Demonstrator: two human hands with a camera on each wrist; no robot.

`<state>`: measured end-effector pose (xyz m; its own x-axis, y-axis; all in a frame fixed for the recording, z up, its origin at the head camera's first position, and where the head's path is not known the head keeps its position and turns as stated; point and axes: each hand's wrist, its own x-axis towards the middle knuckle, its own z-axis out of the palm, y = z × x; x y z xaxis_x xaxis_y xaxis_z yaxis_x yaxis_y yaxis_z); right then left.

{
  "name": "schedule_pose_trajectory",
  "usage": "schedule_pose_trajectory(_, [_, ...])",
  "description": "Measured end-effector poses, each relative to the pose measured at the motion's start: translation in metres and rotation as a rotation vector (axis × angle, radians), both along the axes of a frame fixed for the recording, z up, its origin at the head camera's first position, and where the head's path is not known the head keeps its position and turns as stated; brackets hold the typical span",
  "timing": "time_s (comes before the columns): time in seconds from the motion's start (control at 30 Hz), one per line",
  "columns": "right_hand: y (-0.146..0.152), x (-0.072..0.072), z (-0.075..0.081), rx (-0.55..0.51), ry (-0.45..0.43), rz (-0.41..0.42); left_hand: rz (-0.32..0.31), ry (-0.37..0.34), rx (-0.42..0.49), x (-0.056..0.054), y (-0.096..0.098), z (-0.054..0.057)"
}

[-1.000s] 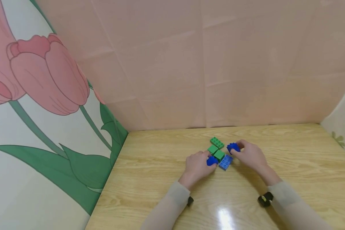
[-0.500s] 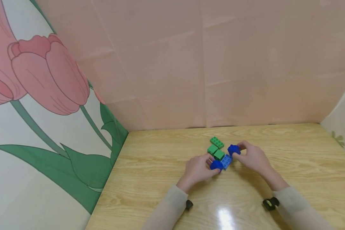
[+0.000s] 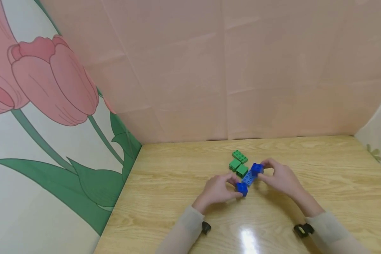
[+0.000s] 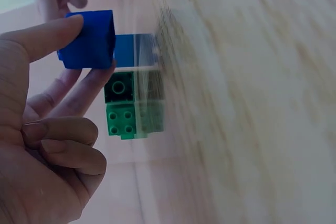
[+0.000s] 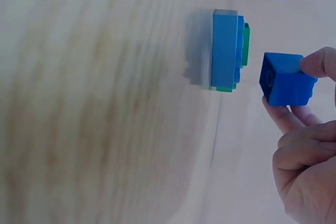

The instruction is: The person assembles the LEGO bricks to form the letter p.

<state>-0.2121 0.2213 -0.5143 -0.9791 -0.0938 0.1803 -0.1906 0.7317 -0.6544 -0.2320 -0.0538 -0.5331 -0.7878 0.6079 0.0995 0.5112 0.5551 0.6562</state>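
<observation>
My left hand [image 3: 218, 189] pinches a dark blue square brick [image 3: 242, 189] between thumb and fingers, in front of the group of bricks. In the left wrist view that blue brick [image 4: 90, 39] is held off the table. A second dark blue square brick [image 3: 257, 169] is pinched by my right hand [image 3: 280, 178]; the right wrist view shows this brick [image 5: 287, 79] raised, its hollow underside partly visible. Between the hands a lighter blue long brick [image 3: 248, 178] lies studs up on the table. Beside it are two green square bricks, one nearer [image 3: 242, 170] and one farther [image 3: 234, 164].
Behind the square green bricks lies a long green brick [image 3: 239, 156], studs up. The wooden table [image 3: 165, 176] meets a pink cloth backdrop [image 3: 184, 88] at its far edge. A tulip-printed panel [image 3: 66, 141] stands on the left.
My left hand has drawn its blue brick toward me and slightly right, away from the green bricks. The right hand's brick has come a little nearer to the lighter blue brick. Both bricks have turned.
</observation>
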Motion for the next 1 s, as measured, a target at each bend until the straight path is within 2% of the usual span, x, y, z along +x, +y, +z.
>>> schedule_pose_trajectory(0.23, [-0.003, 0.006, 0.0, -0.007, 0.024, 0.034, -0.02, -0.026, -0.048, -0.002, -0.002, -0.002])
schedule_pose_trajectory(0.53, [-0.009, 0.015, -0.001, -0.049, 0.032, 0.106, -0.019, -0.046, -0.129, 0.001, -0.002, 0.0])
schedule_pose_trajectory(0.73, [-0.012, 0.02, -0.004, -0.074, 0.025, 0.152, -0.017, -0.042, -0.154, 0.001, -0.002, -0.001])
schedule_pose_trajectory(1.0, [-0.022, 0.025, 0.003, -0.104, 0.008, 0.219, -0.012, -0.035, -0.163, 0.001, -0.002, 0.0])
